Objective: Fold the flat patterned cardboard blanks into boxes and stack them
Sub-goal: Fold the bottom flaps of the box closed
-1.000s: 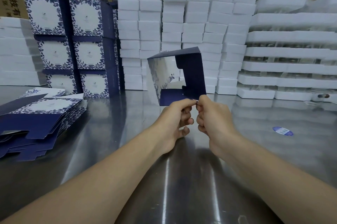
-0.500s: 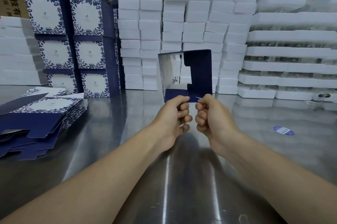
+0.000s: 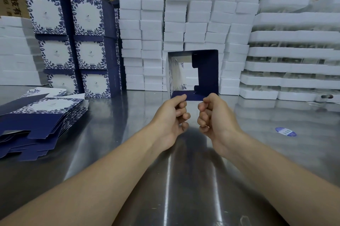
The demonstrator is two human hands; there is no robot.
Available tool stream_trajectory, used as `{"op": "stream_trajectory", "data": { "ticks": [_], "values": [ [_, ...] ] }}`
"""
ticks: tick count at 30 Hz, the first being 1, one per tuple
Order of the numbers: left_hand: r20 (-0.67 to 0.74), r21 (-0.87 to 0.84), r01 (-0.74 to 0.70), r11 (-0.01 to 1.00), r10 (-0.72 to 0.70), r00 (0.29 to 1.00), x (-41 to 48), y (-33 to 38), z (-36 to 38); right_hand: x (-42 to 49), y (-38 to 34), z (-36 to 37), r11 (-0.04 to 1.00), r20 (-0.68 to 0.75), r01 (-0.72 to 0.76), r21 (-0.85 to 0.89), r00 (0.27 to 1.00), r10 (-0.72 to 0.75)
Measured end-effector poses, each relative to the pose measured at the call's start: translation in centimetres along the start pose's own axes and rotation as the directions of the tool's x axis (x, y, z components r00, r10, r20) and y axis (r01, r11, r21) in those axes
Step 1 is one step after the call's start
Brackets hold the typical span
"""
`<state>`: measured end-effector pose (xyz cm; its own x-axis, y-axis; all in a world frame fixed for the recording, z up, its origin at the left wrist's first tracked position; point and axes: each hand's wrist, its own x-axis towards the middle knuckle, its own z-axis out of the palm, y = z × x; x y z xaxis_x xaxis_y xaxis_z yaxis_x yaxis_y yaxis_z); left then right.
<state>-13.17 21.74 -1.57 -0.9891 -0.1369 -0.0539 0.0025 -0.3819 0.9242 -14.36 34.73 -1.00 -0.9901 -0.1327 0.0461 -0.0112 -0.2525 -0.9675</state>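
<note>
A navy and white floral cardboard blank (image 3: 206, 71) is held up above the steel table, opened into a square tube that I look straight through. My left hand (image 3: 171, 115) pinches its lower edge at the left, thumb on top. My right hand (image 3: 213, 113) pinches the same lower edge at the right, fingers curled. A pile of flat blanks (image 3: 35, 120) lies on the table at the left. Folded patterned boxes (image 3: 73, 45) stand stacked in two columns at the back left.
The steel table (image 3: 184, 179) stretches under my forearms. White foam blocks (image 3: 184, 14) form a wall behind the box, and white trays (image 3: 294, 56) are stacked at the right. A blue oval sticker (image 3: 285, 131) lies on the table at the right. Brown cartons stand behind.
The blank has swung from a slanted, skewed shape into a squared tube facing me, shifting slightly right. My hands have moved a little apart along its lower edge.
</note>
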Motion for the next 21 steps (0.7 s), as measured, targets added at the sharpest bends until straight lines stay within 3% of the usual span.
{"op": "stream_trajectory", "data": {
  "ticks": [6,11,15,21],
  "values": [
    [0.038,0.045,0.011,0.999,-0.013,0.999,-0.14,-0.28,0.12,0.16,-0.21,0.21,0.997,-0.075,0.073,0.03,0.995,-0.071],
    [0.077,0.044,0.006,0.999,-0.009,0.997,-0.23,-0.01,0.15,0.04,-0.17,0.04,0.999,0.002,0.019,0.047,1.0,-0.019],
    [0.08,0.096,0.004,0.995,-0.011,0.997,-0.53,-0.11,0.3,0.07,-0.11,0.23,0.999,-0.046,0.048,0.022,0.998,-0.047],
    [-0.035,0.121,-0.041,0.992,0.046,0.998,-0.77,-0.29,0.68,0.08,-0.3,0.23,0.994,-0.114,0.099,0.035,0.989,-0.094]
  ]
}}
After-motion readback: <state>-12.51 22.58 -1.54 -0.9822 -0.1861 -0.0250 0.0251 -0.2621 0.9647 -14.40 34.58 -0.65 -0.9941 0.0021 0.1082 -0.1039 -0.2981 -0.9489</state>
